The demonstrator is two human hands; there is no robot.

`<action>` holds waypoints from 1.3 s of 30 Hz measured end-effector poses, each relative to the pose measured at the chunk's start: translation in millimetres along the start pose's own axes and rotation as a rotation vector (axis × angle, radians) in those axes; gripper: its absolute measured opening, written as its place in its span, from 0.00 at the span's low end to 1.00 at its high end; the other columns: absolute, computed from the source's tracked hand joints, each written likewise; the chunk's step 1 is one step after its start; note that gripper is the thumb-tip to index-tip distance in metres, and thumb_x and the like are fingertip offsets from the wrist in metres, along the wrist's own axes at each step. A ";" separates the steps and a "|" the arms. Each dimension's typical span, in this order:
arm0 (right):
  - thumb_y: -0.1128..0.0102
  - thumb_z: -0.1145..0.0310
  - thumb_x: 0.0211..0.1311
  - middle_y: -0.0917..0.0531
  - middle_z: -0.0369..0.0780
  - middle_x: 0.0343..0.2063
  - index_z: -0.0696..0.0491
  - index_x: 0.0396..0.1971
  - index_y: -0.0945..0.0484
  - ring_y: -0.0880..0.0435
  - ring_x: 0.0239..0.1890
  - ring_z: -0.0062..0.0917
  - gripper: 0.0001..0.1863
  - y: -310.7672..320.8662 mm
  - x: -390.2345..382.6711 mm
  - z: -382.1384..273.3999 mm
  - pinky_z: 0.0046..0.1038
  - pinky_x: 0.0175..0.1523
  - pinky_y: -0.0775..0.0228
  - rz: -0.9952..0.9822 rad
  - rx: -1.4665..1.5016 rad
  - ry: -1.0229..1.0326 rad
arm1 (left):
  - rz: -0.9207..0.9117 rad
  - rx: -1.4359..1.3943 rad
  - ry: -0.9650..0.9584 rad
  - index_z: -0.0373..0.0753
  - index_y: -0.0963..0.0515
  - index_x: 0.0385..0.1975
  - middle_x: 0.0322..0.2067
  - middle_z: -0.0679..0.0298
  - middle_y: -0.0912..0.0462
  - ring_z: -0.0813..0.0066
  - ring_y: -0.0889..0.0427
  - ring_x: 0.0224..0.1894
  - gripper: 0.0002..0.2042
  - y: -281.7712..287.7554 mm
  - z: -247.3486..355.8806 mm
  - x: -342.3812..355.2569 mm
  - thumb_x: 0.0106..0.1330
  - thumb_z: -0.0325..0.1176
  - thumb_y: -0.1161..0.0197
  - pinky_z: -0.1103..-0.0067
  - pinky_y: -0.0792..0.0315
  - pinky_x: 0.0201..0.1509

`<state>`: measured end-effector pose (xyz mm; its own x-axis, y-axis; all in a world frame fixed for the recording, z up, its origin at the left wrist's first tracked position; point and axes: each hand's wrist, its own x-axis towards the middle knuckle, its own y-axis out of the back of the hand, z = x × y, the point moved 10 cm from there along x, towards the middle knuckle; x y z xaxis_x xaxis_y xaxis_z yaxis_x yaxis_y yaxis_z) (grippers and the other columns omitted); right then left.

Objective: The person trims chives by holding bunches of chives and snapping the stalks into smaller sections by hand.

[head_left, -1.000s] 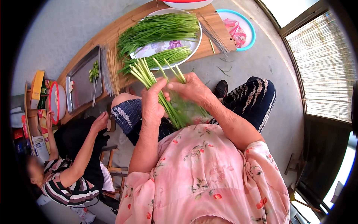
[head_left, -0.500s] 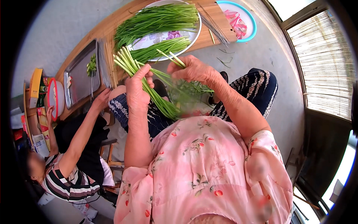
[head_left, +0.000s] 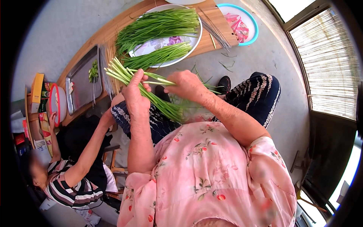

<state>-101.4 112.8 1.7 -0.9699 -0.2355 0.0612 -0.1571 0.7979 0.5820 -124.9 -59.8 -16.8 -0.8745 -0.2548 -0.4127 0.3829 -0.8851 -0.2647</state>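
Note:
My left hand (head_left: pixel 137 92) is closed round a bunch of garlic chives (head_left: pixel 164 108), pale stem ends pointing to the far left and green leaves hanging over my lap. A few loose chive stalks (head_left: pixel 157 80) are pinched in my right hand (head_left: pixel 189 85), their pale ends reaching to the held bunch near my left fingers. Beyond my hands, a white plate (head_left: pixel 196 51) with purple flowers holds a large pile of chives (head_left: pixel 159 24) and a smaller bundle (head_left: pixel 162 55). Behind my right hand, what lies between my knees is blurred and partly hidden.
A wooden table (head_left: pixel 90 41) carries the plate, thin skewers (head_left: pixel 215 28) and a metal tray (head_left: pixel 81 90) with skewered green pieces (head_left: pixel 93 72). At left a co-worker's arm (head_left: pixel 89 151) reaches toward the table. A blue-rimmed basin (head_left: pixel 256 28) stands at far right.
My right hand has moved slightly down and turned, bringing its stalks nearly level against the bunch. My left hand has shifted a little left, still holding the chives.

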 end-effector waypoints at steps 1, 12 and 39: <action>0.34 0.61 0.48 0.21 0.46 0.23 0.55 0.25 0.22 0.22 0.29 0.42 0.12 -4.1 -0.6 2.0 0.36 0.33 0.29 0.009 -0.001 0.029 | 0.009 -0.011 -0.010 0.36 0.25 0.30 0.21 0.63 0.23 0.79 0.30 0.16 0.07 3.1 1.4 0.9 0.55 0.28 0.34 0.82 0.37 0.17; 0.41 0.68 0.54 0.24 0.45 0.22 0.57 0.26 0.23 0.24 0.28 0.42 0.07 11.6 -39.2 45.4 0.37 0.33 0.33 0.011 -0.017 0.000 | 0.107 -0.181 -0.134 0.38 0.27 0.29 0.22 0.67 0.26 0.82 0.32 0.18 0.06 61.6 61.5 18.5 0.57 0.28 0.36 0.85 0.39 0.19; 0.43 0.68 0.56 0.21 0.39 0.17 0.56 0.35 0.20 0.25 0.21 0.22 0.10 -18.6 -27.9 55.2 0.27 0.31 0.31 -0.413 0.293 -0.132 | -0.013 -0.215 -0.138 0.35 0.25 0.30 0.21 0.67 0.27 0.81 0.34 0.17 0.08 71.6 75.1 17.6 0.58 0.32 0.35 0.84 0.39 0.19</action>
<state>-81.8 135.2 -55.5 -0.8286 -0.5063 -0.2391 -0.5582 0.7797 0.2836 -135.3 -156.9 22.5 -0.9066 -0.3074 -0.2890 0.4126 -0.7893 -0.4547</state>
